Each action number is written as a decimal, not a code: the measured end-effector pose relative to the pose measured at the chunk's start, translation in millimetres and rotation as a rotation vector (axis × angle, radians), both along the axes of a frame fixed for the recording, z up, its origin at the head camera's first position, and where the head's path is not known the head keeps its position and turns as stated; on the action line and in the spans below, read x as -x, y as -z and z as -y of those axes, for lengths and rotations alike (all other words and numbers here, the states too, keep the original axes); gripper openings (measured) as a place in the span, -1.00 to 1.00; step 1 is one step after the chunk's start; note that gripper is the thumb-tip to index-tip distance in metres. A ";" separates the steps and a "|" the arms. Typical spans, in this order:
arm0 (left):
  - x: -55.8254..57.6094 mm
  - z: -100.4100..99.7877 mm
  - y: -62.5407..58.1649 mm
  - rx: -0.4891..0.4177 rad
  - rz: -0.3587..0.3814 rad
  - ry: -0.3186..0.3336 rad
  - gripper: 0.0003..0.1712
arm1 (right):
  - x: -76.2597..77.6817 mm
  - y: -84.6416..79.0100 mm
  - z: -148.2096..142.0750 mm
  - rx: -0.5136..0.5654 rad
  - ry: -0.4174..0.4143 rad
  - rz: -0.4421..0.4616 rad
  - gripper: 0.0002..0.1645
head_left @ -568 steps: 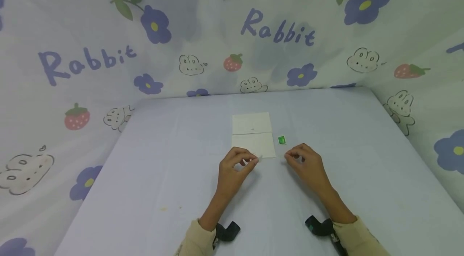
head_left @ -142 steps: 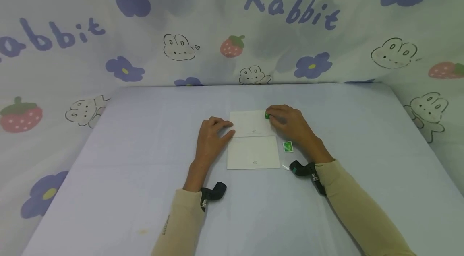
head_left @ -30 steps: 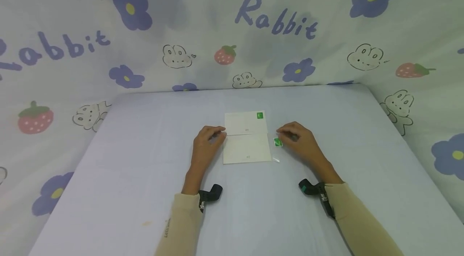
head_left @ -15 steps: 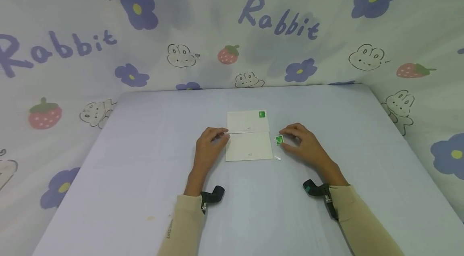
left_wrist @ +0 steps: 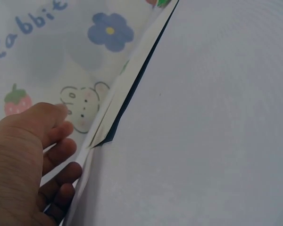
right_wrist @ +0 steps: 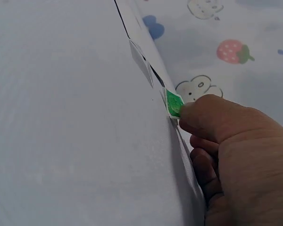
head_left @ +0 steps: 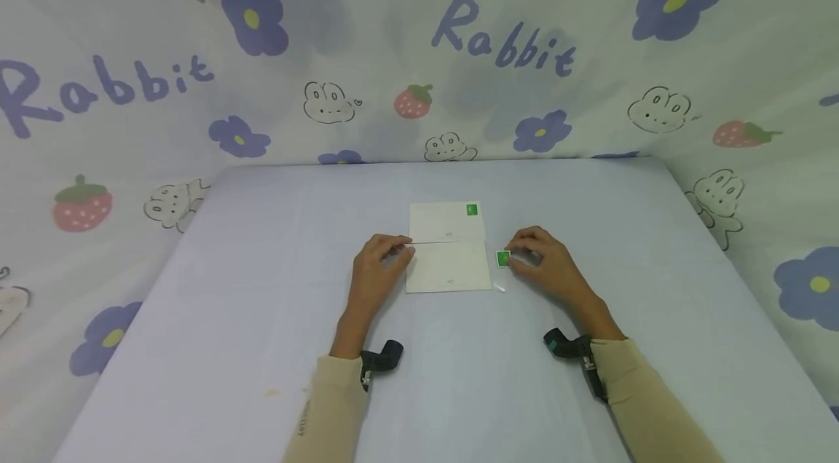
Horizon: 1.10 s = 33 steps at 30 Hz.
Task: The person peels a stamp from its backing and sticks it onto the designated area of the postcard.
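Two cream envelopes lie one above the other in the head view. The far envelope bears a green stamp in its upper right corner; the near envelope has only a tiny dark mark. My left hand is at their left edges, thumb and forefinger beside the seam between them, holding nothing. Right of the near envelope, my right hand pinches a second green stamp with a white border. In the right wrist view the thumb covers this stamp's right edge, and the stamp appears tilted.
A small clear strip lies by the near envelope's lower right corner. The white cloth-covered table extends all round, with a faint yellowish spot at front left. A printed curtain rises behind it.
A stamp in my right hand has come to rest on the far envelope. My right hand has since moved nearer and taken hold of the second stamp; the left stays at the envelopes' edge.
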<state>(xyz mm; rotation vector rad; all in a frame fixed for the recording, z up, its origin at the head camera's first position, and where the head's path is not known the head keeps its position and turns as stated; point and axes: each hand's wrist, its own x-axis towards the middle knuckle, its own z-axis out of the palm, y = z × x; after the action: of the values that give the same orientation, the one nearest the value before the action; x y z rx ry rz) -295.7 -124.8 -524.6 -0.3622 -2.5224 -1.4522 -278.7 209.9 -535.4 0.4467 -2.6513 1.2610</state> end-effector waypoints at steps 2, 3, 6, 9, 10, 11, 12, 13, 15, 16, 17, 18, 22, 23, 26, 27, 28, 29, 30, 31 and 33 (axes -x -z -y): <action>-0.6 1.6 0.3 -0.001 -0.002 -0.001 -0.76 | -1.4 0.1 2.4 0.033 0.036 0.022 -0.89; -0.9 2.1 0.5 -0.001 -0.002 -0.001 -0.76 | -2.0 -0.1 3.5 0.044 0.056 0.031 -0.93; -1.9 3.1 1.7 -0.009 0.007 -0.004 -0.76 | -3.6 -2.3 6.1 0.088 0.103 0.058 -0.94; -3.6 2.9 3.2 -0.017 0.018 -0.010 -0.77 | -5.4 -4.3 7.1 0.116 0.127 0.074 -0.88; -4.2 2.7 3.8 -0.021 0.021 -0.011 -0.77 | -5.9 -4.8 7.4 0.127 0.132 0.079 -0.85; -5.0 2.5 4.3 -0.023 0.024 -0.012 -0.77 | -6.6 -5.4 7.6 0.133 0.140 0.086 -0.83; -5.7 2.2 4.7 -0.025 0.026 -0.013 -0.77 | -7.2 -5.9 7.8 0.138 0.150 0.096 -0.81; -6.6 1.9 4.9 -0.027 0.028 -0.013 -0.77 | -7.9 -6.3 8.2 0.142 0.159 0.106 -0.80; -8.5 1.4 5.0 -0.033 0.030 -0.011 -0.77 | -8.9 -6.8 9.1 0.148 0.174 0.124 -0.77; -9.4 1.3 5.0 -0.036 0.031 -0.011 -0.77 | -9.6 -7.2 9.7 0.154 0.179 0.130 -0.77; -10.3 1.1 4.6 -0.038 0.031 -0.011 -0.77 | -10.4 -7.6 10.2 0.156 0.184 0.136 -0.77; -11.3 1.0 4.0 -0.039 0.031 -0.011 -0.77 | -11.0 -7.7 10.8 0.158 0.187 0.140 -0.77; -14.0 0.3 2.6 -0.045 0.027 -0.012 -0.77 | -13.8 -8.0 12.2 0.168 0.187 0.137 -0.80; -14.6 0.1 2.4 -0.045 0.028 -0.011 -0.77 | -14.6 -7.9 12.4 0.170 0.185 0.133 -0.80; -16.6 -0.9 2.3 -0.042 0.038 -0.011 -0.77 | -17.6 -7.7 12.7 0.172 0.186 0.126 -0.81; -17.5 -1.4 1.7 -0.041 0.040 -0.010 -0.77 | -18.8 -7.6 13.0 0.172 0.186 0.124 -0.80; -18.5 -1.8 1.0 -0.040 0.040 -0.008 -0.77 | -20.2 -7.8 13.4 0.176 0.186 0.124 -0.80; -19.2 -2.1 0.8 -0.038 0.040 -0.009 -0.77 | -21.7 -8.0 13.9 0.178 0.187 0.125 -0.80; -20.1 -2.5 0.3 -0.038 0.039 -0.008 -0.78 | -23.4 -8.3 14.5 0.179 0.190 0.126 -0.80; -21.1 -2.9 -0.5 -0.037 0.036 -0.008 -0.78 | -25.2 -8.6 15.2 0.183 0.191 0.126 -0.80; -22.7 -3.7 -0.9 -0.035 0.030 -0.010 -0.78 | -28.2 -7.9 16.6 0.197 0.193 0.126 -0.78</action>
<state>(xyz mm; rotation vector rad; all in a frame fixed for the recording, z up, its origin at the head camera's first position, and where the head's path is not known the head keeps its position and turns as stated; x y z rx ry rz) -273.0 -121.1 -523.7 -0.3244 -2.5142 -1.5071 -250.5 193.4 -527.5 0.0825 -2.5577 1.5116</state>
